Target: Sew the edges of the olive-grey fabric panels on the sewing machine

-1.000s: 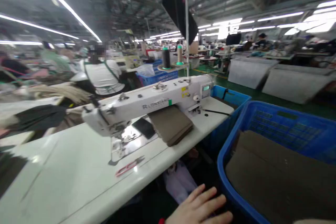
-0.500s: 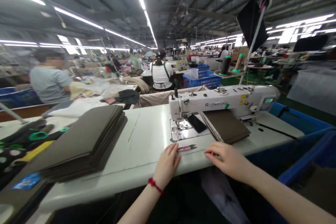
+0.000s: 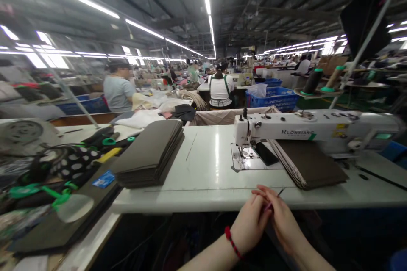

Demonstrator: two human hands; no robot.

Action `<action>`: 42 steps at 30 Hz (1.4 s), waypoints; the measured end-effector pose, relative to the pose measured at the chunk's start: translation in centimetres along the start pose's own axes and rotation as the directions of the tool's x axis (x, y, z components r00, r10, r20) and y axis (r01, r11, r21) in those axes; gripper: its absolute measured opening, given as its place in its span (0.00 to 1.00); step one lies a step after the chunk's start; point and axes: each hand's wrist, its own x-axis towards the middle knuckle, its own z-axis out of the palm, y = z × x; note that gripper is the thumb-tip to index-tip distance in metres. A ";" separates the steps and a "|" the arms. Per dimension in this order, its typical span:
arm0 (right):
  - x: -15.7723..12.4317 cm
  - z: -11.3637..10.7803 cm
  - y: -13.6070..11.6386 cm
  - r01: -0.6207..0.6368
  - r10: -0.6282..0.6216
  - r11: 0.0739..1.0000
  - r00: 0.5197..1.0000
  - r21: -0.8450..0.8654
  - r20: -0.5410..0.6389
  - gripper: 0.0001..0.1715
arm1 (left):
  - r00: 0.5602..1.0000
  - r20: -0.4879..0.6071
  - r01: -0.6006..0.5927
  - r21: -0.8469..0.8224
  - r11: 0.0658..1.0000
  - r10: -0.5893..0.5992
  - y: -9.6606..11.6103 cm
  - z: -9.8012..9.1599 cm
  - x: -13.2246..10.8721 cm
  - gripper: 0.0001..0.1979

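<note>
My left hand (image 3: 249, 220), with a red beaded bracelet, meets my right hand (image 3: 284, 220) just off the table's front edge. The fingers of both are closed together around small thread snips (image 3: 269, 206). The snips' pink handle shows between the palms, and a dark tip pokes out above my right hand; the rest is hidden. Beyond the hands stands a white sewing machine (image 3: 295, 129). A dark phone (image 3: 265, 153) lies by its needle. Under the machine's arm rests a stack of dark brown fabric pieces (image 3: 313, 163) with pale edges.
Another stack of dark brown pieces (image 3: 146, 148) sits on the left of the white table (image 3: 203, 169). Further left are thread spools, a polka-dot cloth (image 3: 74, 163) and a blue packet (image 3: 103, 179). Thread cones (image 3: 311, 81) stand behind the machine. Two people sit at stations ahead.
The snips have left the tabletop and are now between my hands. Both hands have come together and drawn back to the table edge. My view has turned left.
</note>
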 end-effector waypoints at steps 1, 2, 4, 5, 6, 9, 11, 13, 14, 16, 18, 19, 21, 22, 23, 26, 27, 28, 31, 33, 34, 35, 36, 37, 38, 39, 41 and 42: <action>0.0 -0.8 -0.4 0.037 -0.037 0.998 0.999 -0.051 -0.001 0.22 | 1.000 0.018 -0.012 -0.014 1.000 0.012 0.5 -0.1 -0.1 0.11; 0.0 -1.8 -1.1 0.091 -0.092 0.989 0.996 -0.119 -0.002 0.20 | 0.998 0.050 -0.030 -0.023 0.999 0.032 0.9 -0.3 -0.2 0.13; 0.1 -4.5 -3.1 0.242 -0.257 0.914 0.966 -0.327 -0.003 0.19 | 0.991 0.119 -0.063 -0.028 0.998 0.066 1.0 -1.0 -0.7 0.20; 0.2 -6.0 -4.4 0.328 -0.366 0.823 0.930 -0.464 0.007 0.18 | 0.988 0.140 -0.062 -0.027 0.998 0.065 0.8 -1.5 -1.0 0.21; 0.3 -7.7 -5.8 0.392 -0.473 0.684 0.880 -0.615 0.035 0.18 | 0.988 0.149 -0.046 -0.025 0.999 0.049 0.3 -2.0 -1.3 0.21; 0.9 -12.0 -9.7 0.349 -0.608 0.138 0.769 -0.927 0.199 0.21 | 0.992 0.108 0.075 -0.049 0.996 -0.069 -2.1 -3.3 -1.9 0.15; 1.6 -14.2 -11.1 0.259 -0.570 -0.150 0.766 -0.954 0.298 0.29 | 0.987 0.099 0.139 -0.083 0.987 -0.130 -3.5 -3.9 -1.8 0.11; 2.4 -15.7 -11.6 0.241 -0.488 -0.326 0.785 -0.914 0.381 0.32 | 0.981 0.112 0.173 -0.115 0.978 -0.160 -4.1 -4.1 -1.5 0.10; 2.8 -16.2 -11.7 0.251 -0.450 -0.383 0.790 -0.889 0.417 0.33 | 0.978 0.121 0.184 -0.136 0.973 -0.168 -4.2 -4.1 -1.2 0.10; 3.4 -16.9 -11.8 0.274 -0.390 -0.460 0.792 -0.845 0.470 0.34 | 0.969 0.136 0.232 -0.231 0.945 -0.204 -4.0 -3.7 -0.6 0.10; 3.7 -17.2 -12.0 0.316 -0.337 -0.495 0.789 -0.809 0.514 0.35 | 0.954 0.157 0.295 -0.357 0.887 -0.254 -3.7 -3.1 0.3 0.10; 3.8 -17.3 -12.2 0.339 -0.316 -0.497 0.787 -0.799 0.530 0.35 | 0.946 0.173 0.323 -0.414 0.851 -0.275 -3.6 -2.7 0.8 0.11; 3.9 -17.5 -12.4 0.372 -0.285 -0.485 0.788 -0.791 0.546 0.37 | 0.932 0.215 0.362 -0.501 0.786 -0.292 -3.4 -1.7 2.1 0.13; 4.0 -17.6 -12.4 0.380 -0.277 -0.484 0.788 -0.788 0.550 0.38 | 0.927 0.238 0.374 -0.540 0.754 -0.290 -3.3 -1.1 2.7 0.14; 4.1 -17.8 -12.4 0.384 -0.274 -0.490 0.785 -0.783 0.556 0.38 | 0.922 0.260 0.388 -0.586 0.712 -0.288 -3.1 -0.6 3.5 0.15; 4.4 -18.2 -12.3 0.430 -0.257 -0.520 0.745 -0.738 0.616 0.37 | 0.911 0.300 0.411 -0.720 0.559 -0.283 -2.4 1.0 5.8 0.18; 4.6 -18.2 -12.4 0.444 -0.259 -0.524 0.730 -0.727 0.633 0.35 | 0.910 0.302 0.409 -0.757 0.509 -0.283 -2.2 1.4 6.7 0.19; 4.8 -18.1 -12.6 0.448 -0.262 -0.525 0.724 -0.723 0.638 0.34 | 0.912 0.299 0.402 -0.790 0.462 -0.282 -1.9 1.9 7.5 0.19; 5.0 -17.5 -13.6 0.403 -0.260 -0.529 0.762 -0.747 0.594 0.24 | 0.919 0.273 0.364 -0.864 0.348 -0.284 -1.3 2.8 10.2 0.19; 4.2 -16.8 -14.7 0.389 -0.254 -0.521 0.779 -0.760 0.573 0.21 | 0.923 0.251 0.337 -0.893 0.298 -0.293 -0.9 3.0 11.8 0.18; 3.4 -16.4 -15.2 0.402 -0.264 -0.506 0.770 -0.763 0.581 0.21 | 0.923 0.245 0.329 -0.902 0.279 -0.297 -0.7 3.0 12.5 0.18; 2.3 -15.8 -15.5 0.429 -0.286 -0.484 0.746 -0.762 0.601 0.23 | 0.922 0.245 0.327 -0.907 0.264 -0.301 -0.5 2.8 13.0 0.19; 0.9 -15.0 -15.7 0.465 -0.311 -0.457 0.715 -0.758 0.626 0.26 | 0.919 0.252 0.332 -0.909 0.251 -0.302 -0.3 2.5 13.4 0.20; -0.7 -14.1 -15.7 0.523 -0.335 -0.427 0.666 -0.738 0.666 0.27 | 0.915 0.267 0.345 -0.907 0.242 -0.301 -0.2 2.1 13.5 0.22; -2.3 -12.9 -15.4 0.579 -0.345 -0.396 0.626 -0.713 0.700 0.28 | 0.909 0.289 0.365 -0.900 0.238 -0.300 -0.2 1.6 13.4 0.25; -3.8 -11.6 -14.8 0.642 -0.321 -0.359 0.597 -0.678 0.735 0.28 | 0.900 0.314 0.390 -0.889 0.239 -0.302 -0.2 1.0 13.0 0.28; -6.0 -8.6 -13.1 0.808 -0.161 -0.247 0.510 -0.535 0.845 0.23 | 0.874 0.358 0.448 -0.855 0.260 -0.328 -0.8 -0.4 11.4 0.31; -6.5 -7.0 -12.1 0.852 -0.074 -0.171 0.490 -0.495 0.869 0.18 | 0.860 0.364 0.471 -0.835 0.283 -0.357 -1.4 -1.1 10.3 0.30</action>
